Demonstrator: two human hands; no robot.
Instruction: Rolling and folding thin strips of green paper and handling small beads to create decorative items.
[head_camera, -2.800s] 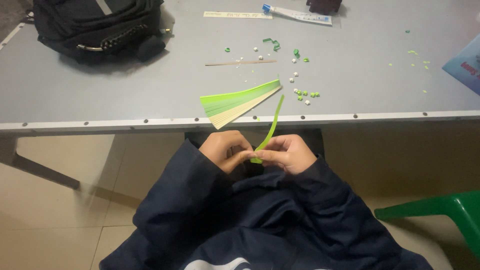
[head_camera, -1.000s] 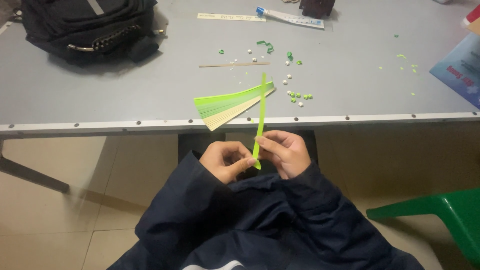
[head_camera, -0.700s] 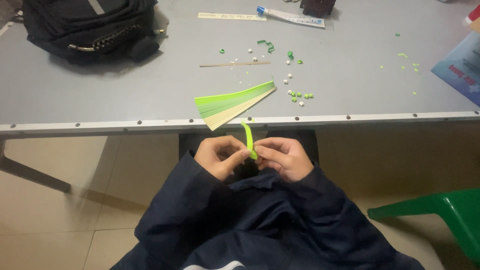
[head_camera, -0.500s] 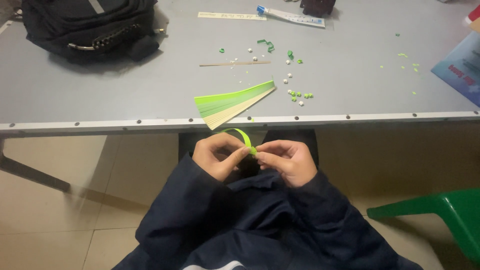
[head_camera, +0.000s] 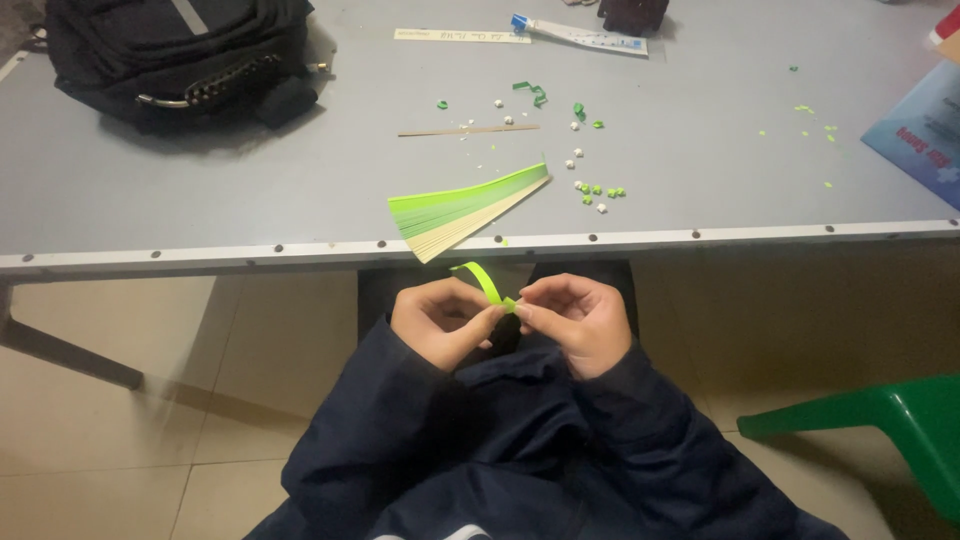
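Note:
Below the table edge, my left hand and my right hand meet fingertip to fingertip on a narrow bright green paper strip. The strip is curled into a small loop above my left fingers, and its folded end is pinched between both hands. A fanned stack of green and cream paper strips lies on the grey table just above my hands. Several tiny green and white folded paper pieces are scattered to the right of the stack.
A black backpack sits at the table's far left. A thin wooden stick, a ruler and a glue tube lie further back. A blue booklet is at the right edge. A green plastic chair stands at lower right.
The long strip that stood upright between my hands has been folded down shorter; only a small curled loop remains above my left fingers. My hands stayed below the table edge.

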